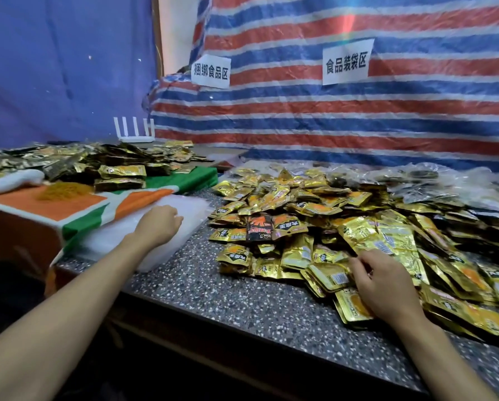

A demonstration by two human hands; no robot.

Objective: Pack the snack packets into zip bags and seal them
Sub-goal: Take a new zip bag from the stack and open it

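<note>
Left grip [158, 224]: lay curled atop the stack of clear plastic zip bags [184, 215], left on the speckled grey worktop [228, 296]; hold could not be told.
Right grip [384, 285]: fingers bent onto the heap of gold foil snack packets [315, 209], at its near edge; hold could not be told.

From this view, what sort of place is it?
Probably a makeshift food-packing station: a heap of gold snack packets on a speckled counter, a stack of clear zip bags, paper signs on a striped tarp.

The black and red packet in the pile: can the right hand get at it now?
Probably yes. The black and red packet lies uncovered on the gold packets, and the right hand is at the same pile, with only flat packets between.
</note>
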